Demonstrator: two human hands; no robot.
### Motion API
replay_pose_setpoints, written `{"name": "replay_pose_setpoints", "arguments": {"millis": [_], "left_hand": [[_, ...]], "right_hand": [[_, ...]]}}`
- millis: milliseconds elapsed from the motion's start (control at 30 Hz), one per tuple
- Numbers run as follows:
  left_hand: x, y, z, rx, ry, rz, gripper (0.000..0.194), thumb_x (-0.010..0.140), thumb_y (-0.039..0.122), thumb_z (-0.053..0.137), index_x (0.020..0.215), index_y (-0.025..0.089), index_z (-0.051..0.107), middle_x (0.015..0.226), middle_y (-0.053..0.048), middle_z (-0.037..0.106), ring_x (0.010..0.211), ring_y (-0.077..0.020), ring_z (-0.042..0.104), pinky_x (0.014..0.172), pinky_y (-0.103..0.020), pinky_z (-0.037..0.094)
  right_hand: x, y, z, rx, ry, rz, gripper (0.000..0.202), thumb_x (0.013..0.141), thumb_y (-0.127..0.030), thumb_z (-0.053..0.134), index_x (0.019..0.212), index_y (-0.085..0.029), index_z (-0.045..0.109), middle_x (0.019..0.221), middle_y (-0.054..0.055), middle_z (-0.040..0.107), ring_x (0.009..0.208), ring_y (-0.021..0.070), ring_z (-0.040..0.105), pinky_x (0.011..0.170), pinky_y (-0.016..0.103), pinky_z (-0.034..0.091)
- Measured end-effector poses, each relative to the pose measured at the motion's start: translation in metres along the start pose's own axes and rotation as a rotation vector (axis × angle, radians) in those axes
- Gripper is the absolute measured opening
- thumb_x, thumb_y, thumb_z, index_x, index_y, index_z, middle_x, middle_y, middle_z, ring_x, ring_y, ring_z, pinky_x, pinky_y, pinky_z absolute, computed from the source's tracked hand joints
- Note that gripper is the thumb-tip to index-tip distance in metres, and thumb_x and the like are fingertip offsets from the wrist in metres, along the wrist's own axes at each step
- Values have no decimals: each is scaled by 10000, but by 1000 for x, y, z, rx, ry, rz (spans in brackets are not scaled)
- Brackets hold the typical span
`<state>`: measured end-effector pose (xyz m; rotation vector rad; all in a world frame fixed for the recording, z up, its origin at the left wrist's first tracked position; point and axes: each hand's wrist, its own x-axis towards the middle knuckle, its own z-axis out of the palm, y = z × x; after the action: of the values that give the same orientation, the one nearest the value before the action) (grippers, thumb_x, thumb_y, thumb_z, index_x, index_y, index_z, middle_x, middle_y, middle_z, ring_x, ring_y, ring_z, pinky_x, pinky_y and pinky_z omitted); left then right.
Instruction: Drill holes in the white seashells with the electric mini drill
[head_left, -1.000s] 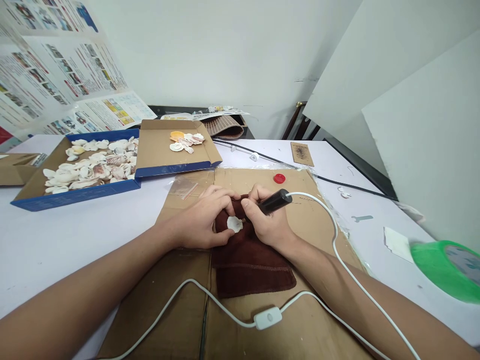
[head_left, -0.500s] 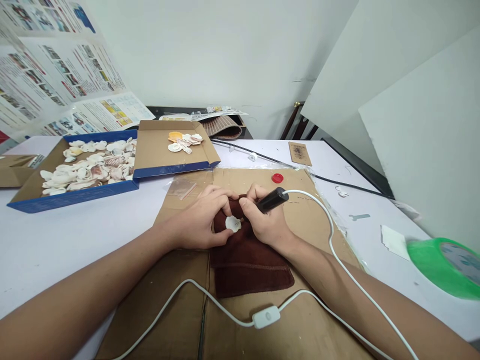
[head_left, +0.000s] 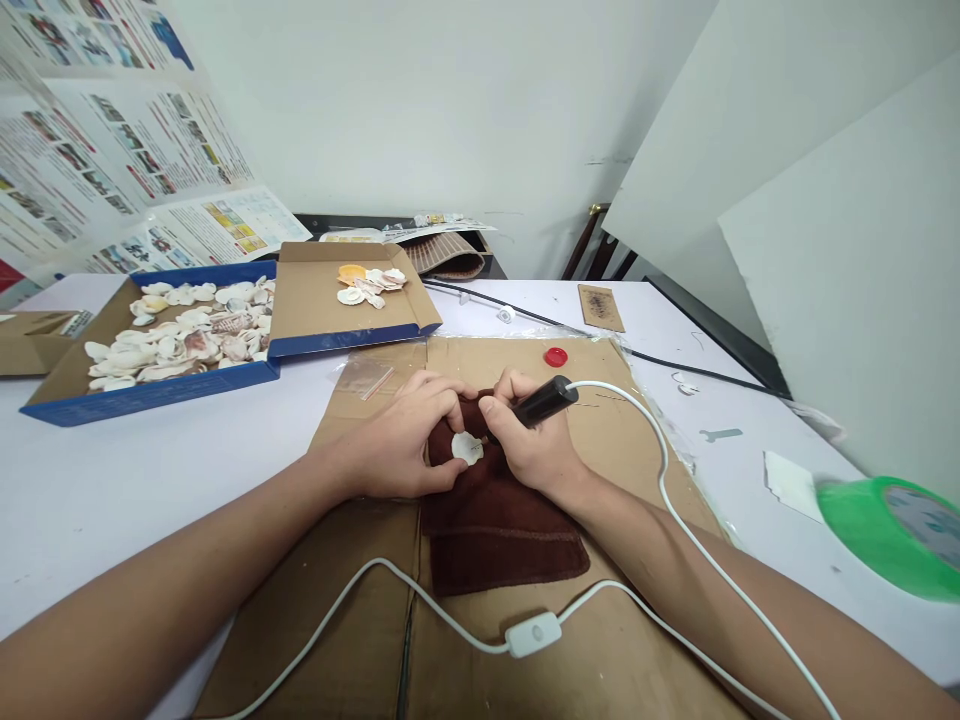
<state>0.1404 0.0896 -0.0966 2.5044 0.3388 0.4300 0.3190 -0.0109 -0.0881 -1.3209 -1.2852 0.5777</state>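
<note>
Nearest us, the white cord [head_left: 381,561] and its inline switch [head_left: 533,634] lie across the cardboard [head_left: 337,660]; for a steady tip, we should give that cord slack so it cannot tug. It also runs over our right forearm, which could drag.

Beyond it lies a folded brown cloth [head_left: 510,565], and on its far part sits the white scallop shell [head_left: 466,449]. Our left hand [head_left: 412,435] is partly open, thumb and forefinger pinching the shell's left edge. Our right hand [head_left: 536,450] is closed round the black-handled pen tool [head_left: 546,402], tilted with its tip at the shell's right edge, by small dark marks. We judge light pressure best, with the shell firm against the cloth and our left fingertips clear of the tip, which may be hot.

To the right on the desk [head_left: 90,510] lies a small wrench [head_left: 721,435], well apart from our work. Farther off are a red cap [head_left: 556,357], on the left a blue box [head_left: 161,395] full of shells, a few more on its open lid [head_left: 311,295], and on the right a dark-marked brown piece [head_left: 601,307].
</note>
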Motion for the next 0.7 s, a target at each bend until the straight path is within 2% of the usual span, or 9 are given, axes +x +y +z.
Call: {"name": "replay_pose_setpoints", "arguments": {"millis": [200, 433, 700], "left_hand": [[-1, -2, 2, 12, 13, 5, 244, 819, 293, 739, 949, 236, 540, 1508, -137, 582, 1428, -375, 508, 1172, -567, 479], [0, -1, 0, -11, -5, -9, 243, 819, 308, 739, 924, 240, 531, 1455, -127, 610, 1365, -367, 539, 1132, -562, 505], [0, 0, 2, -6, 22, 15, 245, 837, 294, 730, 978, 237, 537, 1442, -121, 611, 1407, -374, 469, 1174, -586, 457]], "right_hand": [[1, -2, 0, 0, 2, -20, 369, 833, -317, 655, 606, -258, 370, 574, -58, 408, 561, 127, 372, 576, 311, 367], [0, 1, 0, 3, -5, -6, 369, 832, -336, 672, 614, -257, 386, 576, -54, 430, 568, 133, 403, 579, 311, 375], [0, -2, 1, 5, -17, -12, 343, 835, -332, 648, 620, -261, 391, 576, -62, 416, 559, 124, 383, 560, 300, 357]]}}
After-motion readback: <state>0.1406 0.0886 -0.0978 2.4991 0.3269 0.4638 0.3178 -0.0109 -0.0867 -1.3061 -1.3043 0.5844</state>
